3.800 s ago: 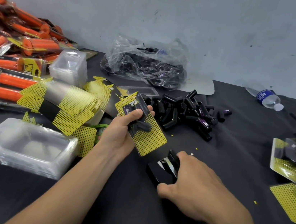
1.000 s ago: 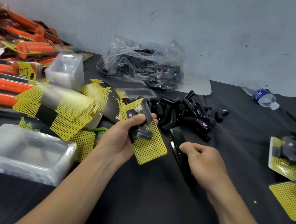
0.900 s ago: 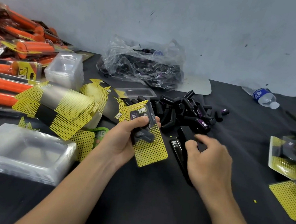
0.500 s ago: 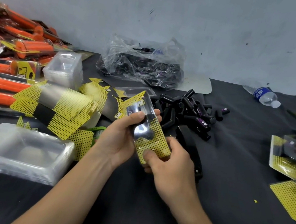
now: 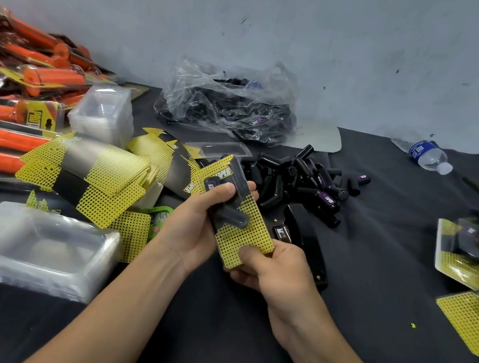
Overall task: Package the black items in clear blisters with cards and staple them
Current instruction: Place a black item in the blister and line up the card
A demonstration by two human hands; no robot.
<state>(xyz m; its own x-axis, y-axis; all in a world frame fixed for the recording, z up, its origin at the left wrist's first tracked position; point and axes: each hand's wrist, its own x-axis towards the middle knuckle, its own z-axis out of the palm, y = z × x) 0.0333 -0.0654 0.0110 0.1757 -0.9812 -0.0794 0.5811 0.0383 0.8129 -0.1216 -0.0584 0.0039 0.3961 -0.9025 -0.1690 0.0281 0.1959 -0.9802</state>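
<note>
Gripping the pack [image 5: 240,221] over the counter [image 5: 375,293], long axis running far-left to near-right: my left hand [image 5: 192,230] curls fingers round its top, my right hand [image 5: 276,274] pinches its near end. A second ago the right hand was on the stapler [image 5: 309,245].

Dark table [image 5: 370,290] bears stapler [image 5: 306,239], cards [image 5: 96,174], blisters [image 5: 34,248], bottle [image 5: 427,155]

The card [image 5: 251,231] reads "APER"; orange pack label [image 5: 37,124] "PRO T".

Yellow-dotted blister pack [image 5: 239,211] tilted, stapler [image 5: 305,241] lying just beside.
</note>
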